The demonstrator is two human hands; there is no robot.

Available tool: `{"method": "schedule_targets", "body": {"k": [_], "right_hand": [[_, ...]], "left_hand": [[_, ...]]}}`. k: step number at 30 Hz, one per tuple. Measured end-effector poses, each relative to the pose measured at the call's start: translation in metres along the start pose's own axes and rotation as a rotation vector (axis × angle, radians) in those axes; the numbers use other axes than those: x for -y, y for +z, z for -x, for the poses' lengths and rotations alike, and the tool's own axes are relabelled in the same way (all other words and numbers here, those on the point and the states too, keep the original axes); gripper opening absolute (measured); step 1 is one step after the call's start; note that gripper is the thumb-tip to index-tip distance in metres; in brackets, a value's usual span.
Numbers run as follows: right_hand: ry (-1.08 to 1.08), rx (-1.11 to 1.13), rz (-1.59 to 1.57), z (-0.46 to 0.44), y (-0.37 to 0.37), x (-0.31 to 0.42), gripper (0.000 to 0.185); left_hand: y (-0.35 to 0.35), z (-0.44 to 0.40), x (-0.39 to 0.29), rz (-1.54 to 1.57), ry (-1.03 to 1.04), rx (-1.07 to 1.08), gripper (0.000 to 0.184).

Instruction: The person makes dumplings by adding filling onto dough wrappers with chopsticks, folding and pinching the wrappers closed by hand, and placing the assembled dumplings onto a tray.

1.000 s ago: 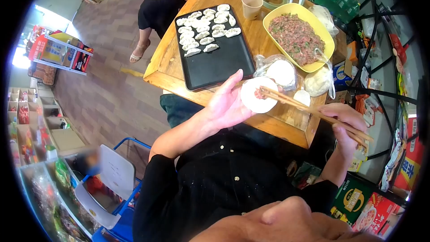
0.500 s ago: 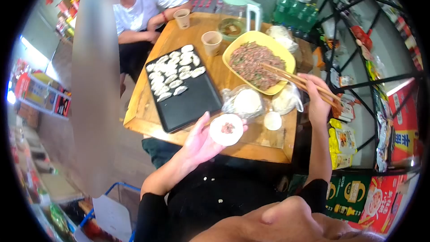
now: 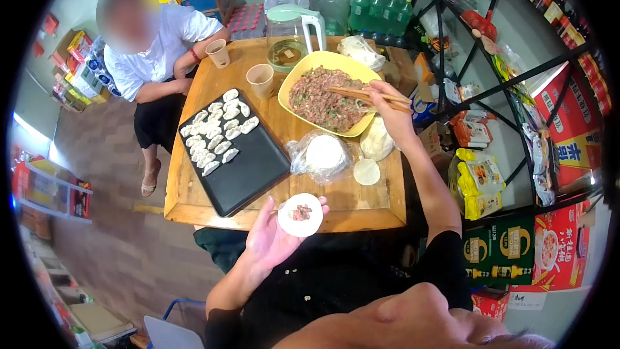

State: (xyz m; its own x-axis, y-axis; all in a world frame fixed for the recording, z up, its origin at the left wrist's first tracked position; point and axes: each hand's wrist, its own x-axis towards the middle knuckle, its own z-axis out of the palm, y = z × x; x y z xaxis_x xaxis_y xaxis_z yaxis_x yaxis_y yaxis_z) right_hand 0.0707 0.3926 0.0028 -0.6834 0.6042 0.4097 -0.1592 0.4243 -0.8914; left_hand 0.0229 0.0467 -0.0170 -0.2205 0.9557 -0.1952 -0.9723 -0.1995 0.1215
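Note:
On the open palm of my left hand (image 3: 265, 239) rests a round dumpling wrapper (image 3: 312, 225) with a small lump of meat filling (image 3: 301, 212) at its middle. The fingertips show past the wrapper's edge, near the table's front edge. My right hand (image 3: 391, 111) grips a pair of wooden chopsticks (image 3: 374, 95), their tips in the minced meat filling (image 3: 316, 100) in a yellow bowl (image 3: 289, 105). Below that bowl, a single flat wrapper (image 3: 367, 172) lies beside a plastic bag of white dough rounds (image 3: 325, 154) and another pale dough bundle (image 3: 376, 140).
A black tray (image 3: 248, 178) carries several folded dumplings (image 3: 215, 130) at its far left part. Two paper cups (image 3: 260, 81) and a glass pitcher (image 3: 284, 39) stand at the back of the wooden table (image 3: 345, 216). Across the left corner sits another person (image 3: 161, 45). Shelves line the right.
The view has shifted, so the table appears farther left. My right hand has come nearer the bowl, with the chopsticks lower in the filling. The wrapper stays on my left palm.

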Motion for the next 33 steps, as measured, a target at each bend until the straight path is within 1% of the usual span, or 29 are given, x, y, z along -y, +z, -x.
{"method": "schedule_targets", "body": {"k": [2,3,6,8,9,11,13,16,18,20,22,24,26,30,32,33], "right_hand": [[-0.036,-0.001,-0.009,0.001,-0.001,0.000,0.028],[-0.032,-0.053,-0.037,0.001,-0.002,0.000,0.028],[-0.077,-0.125,0.083,-0.004,-0.010,0.000,0.025],[-0.012,-0.123,0.056,-0.005,-0.013,-0.005,0.025],[0.043,-0.135,0.066,-0.008,-0.016,-0.016,0.024],[0.034,-0.094,0.089,-0.010,-0.016,-0.025,0.023],[0.066,-0.078,-0.048,-0.005,-0.013,-0.025,0.024],[0.027,-0.041,0.039,-0.001,-0.007,-0.018,0.024],[-0.042,-0.068,0.014,-0.002,-0.005,-0.009,0.026],[-0.019,-0.079,0.049,-0.008,-0.005,-0.010,0.028],[0.033,-0.040,0.063,-0.012,-0.007,-0.018,0.028],[0.041,-0.019,0.071,-0.014,-0.005,-0.018,0.027],[0.082,-0.034,-0.031,-0.011,-0.001,-0.015,0.028],[0.067,-0.087,-0.148,-0.008,-0.010,-0.013,0.029],[0.110,-0.163,-0.327,-0.001,-0.019,-0.014,0.029],[0.129,-0.136,-0.401,0.005,-0.025,-0.014,0.028]], "left_hand": [[0.001,0.004,0.003,-0.031,-0.033,0.036,0.073],[0.001,0.005,0.003,-0.023,-0.039,0.032,0.073],[-0.001,0.007,0.003,-0.044,-0.043,0.034,0.073],[-0.002,0.006,0.004,-0.018,-0.020,0.032,0.073],[-0.004,0.004,0.005,0.005,-0.043,0.038,0.074],[-0.009,0.006,0.006,0.067,-0.062,0.065,0.076],[-0.010,0.008,0.005,0.063,-0.056,0.111,0.075],[-0.008,0.010,0.004,0.067,-0.030,0.138,0.072],[-0.009,0.011,0.004,0.076,-0.047,0.140,0.070],[-0.010,0.012,0.003,0.089,-0.045,0.161,0.071],[-0.011,0.011,0.004,0.094,-0.050,0.150,0.072],[-0.012,0.011,0.003,0.095,-0.042,0.152,0.072],[-0.013,0.011,0.005,0.105,-0.037,0.150,0.072],[-0.017,0.010,0.004,0.092,-0.022,0.150,0.072],[-0.018,0.008,0.001,0.077,-0.015,0.139,0.071],[-0.017,0.006,-0.003,0.068,0.019,0.128,0.072]]}}
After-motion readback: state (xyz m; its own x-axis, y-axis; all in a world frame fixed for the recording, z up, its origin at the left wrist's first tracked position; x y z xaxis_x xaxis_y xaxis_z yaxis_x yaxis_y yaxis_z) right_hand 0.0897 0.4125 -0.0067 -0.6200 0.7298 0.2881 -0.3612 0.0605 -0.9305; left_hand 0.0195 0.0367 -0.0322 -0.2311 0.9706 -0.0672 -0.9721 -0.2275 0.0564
